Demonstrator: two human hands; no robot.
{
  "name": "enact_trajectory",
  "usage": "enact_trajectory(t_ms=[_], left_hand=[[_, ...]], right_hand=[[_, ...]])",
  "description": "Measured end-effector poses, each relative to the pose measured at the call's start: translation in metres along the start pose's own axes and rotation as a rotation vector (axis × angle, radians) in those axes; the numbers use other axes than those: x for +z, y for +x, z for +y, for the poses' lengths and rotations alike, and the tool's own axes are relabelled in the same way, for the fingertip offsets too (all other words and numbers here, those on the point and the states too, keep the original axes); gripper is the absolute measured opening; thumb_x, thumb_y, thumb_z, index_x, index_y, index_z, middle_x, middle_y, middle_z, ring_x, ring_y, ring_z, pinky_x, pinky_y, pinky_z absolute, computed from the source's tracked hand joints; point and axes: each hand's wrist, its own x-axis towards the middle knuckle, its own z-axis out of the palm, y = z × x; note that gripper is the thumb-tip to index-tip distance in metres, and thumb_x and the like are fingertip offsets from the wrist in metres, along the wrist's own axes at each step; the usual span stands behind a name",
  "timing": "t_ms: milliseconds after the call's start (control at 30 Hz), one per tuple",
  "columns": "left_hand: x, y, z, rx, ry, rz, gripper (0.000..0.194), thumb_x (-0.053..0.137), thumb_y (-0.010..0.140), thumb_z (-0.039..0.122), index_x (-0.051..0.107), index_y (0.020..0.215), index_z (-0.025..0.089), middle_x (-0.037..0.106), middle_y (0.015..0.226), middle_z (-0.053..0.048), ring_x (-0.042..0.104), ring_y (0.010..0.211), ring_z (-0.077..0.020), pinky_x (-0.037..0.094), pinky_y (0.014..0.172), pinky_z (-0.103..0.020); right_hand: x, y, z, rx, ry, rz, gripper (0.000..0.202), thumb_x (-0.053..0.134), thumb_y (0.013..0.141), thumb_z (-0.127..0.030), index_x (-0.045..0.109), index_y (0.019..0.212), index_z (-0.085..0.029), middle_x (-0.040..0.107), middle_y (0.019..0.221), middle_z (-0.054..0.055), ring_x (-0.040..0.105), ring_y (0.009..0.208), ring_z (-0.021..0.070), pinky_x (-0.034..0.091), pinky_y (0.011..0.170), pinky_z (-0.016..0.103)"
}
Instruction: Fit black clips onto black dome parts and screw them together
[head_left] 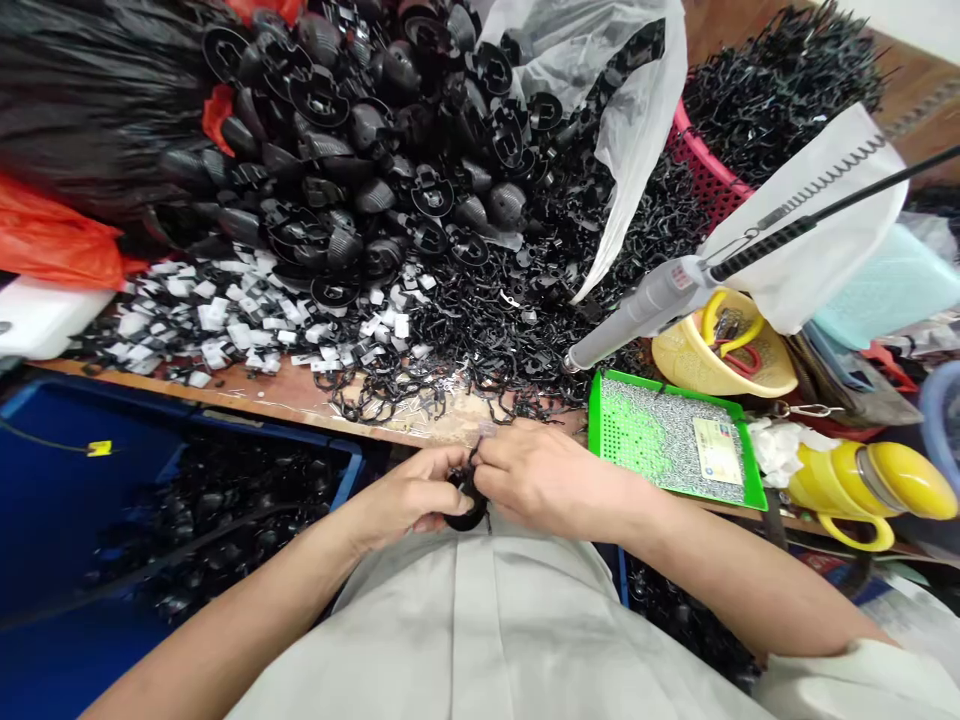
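Note:
Close to my body, at the table's front edge, my left hand [420, 492] is closed on a small round black plastic part [469, 512]. My right hand [529, 475] meets it from the other side, its fingers pressed together at the upper right of that part. A thin dark strip sticks out by the right fingertips; whether it belongs to the part I cannot tell. Just beyond the hands lie loose black curved pieces [382, 395]. White clips [214, 315] are heaped to the left, and black round housings [360, 130] are piled behind them.
A grey electric screwdriver [637, 315] hangs at the right above a green tray [756, 470] of small screws. Farther right are a yellow bowl [772, 375] with scissors and a yellow bottle [847, 480]. A blue bin [67, 500] with black parts stands lower left.

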Motion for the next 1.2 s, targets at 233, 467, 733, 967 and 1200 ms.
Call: enact_trajectory(t_ms=[233, 467, 733, 967, 1200], left_hand=[[0.015, 0.013, -0.023, 0.769, 0.837, 0.686, 0.040, 0.057, 0.078, 0.011, 0.058, 0.117, 0.021, 0.061, 0.122, -0.012, 0.056, 0.114, -0.0271, 0.044, 0.099, -0.044], [0.010, 0.033, 0.001, 0.365, -0.159, 0.542, 0.033, 0.062, 0.083, 0.028, 0.054, 0.114, 0.023, 0.066, 0.091, -0.005, 0.065, 0.071, -0.0175, 0.055, 0.054, -0.028], [0.016, 0.040, 0.015, 0.018, -0.710, 0.237, 0.015, 0.056, 0.082, 0.019, 0.061, 0.090, 0.008, 0.069, 0.089, -0.015, 0.060, 0.056, -0.0121, 0.055, 0.047, -0.024], [0.026, 0.042, 0.017, 0.022, -0.645, 0.248, 0.015, 0.058, 0.082, 0.020, 0.059, 0.091, 0.010, 0.070, 0.086, -0.014, 0.060, 0.053, -0.0117, 0.053, 0.043, -0.021], [0.037, 0.048, 0.015, 0.181, -0.440, 0.419, 0.029, 0.069, 0.074, 0.022, 0.051, 0.097, 0.019, 0.061, 0.076, 0.001, 0.065, 0.056, -0.0154, 0.056, 0.046, -0.027]], right_hand=[[0.053, 0.017, -0.021, 0.778, 1.129, 0.468, 0.019, 0.045, 0.089, -0.030, 0.047, 0.074, -0.019, 0.052, 0.063, -0.003, 0.047, 0.049, 0.0096, 0.037, 0.048, 0.022], [0.028, -0.027, -0.001, 0.724, 1.573, 0.532, 0.031, 0.058, 0.088, -0.044, 0.065, 0.101, -0.017, 0.058, 0.059, -0.004, 0.055, 0.044, 0.0089, 0.042, 0.042, 0.020], [0.026, -0.069, 0.045, 0.855, 0.518, 1.231, 0.048, 0.061, 0.087, -0.039, 0.051, 0.132, -0.026, 0.061, 0.116, 0.008, 0.061, 0.100, 0.0200, 0.051, 0.087, 0.040], [0.021, -0.042, 0.100, 0.752, 0.665, 1.037, 0.044, 0.065, 0.083, -0.047, 0.055, 0.118, -0.023, 0.065, 0.111, 0.008, 0.062, 0.096, 0.0216, 0.052, 0.088, 0.043], [0.009, -0.036, 0.063, 0.639, 0.887, 1.192, 0.047, 0.070, 0.078, -0.043, 0.050, 0.117, -0.028, 0.063, 0.084, -0.002, 0.062, 0.072, 0.0149, 0.055, 0.070, 0.033]])
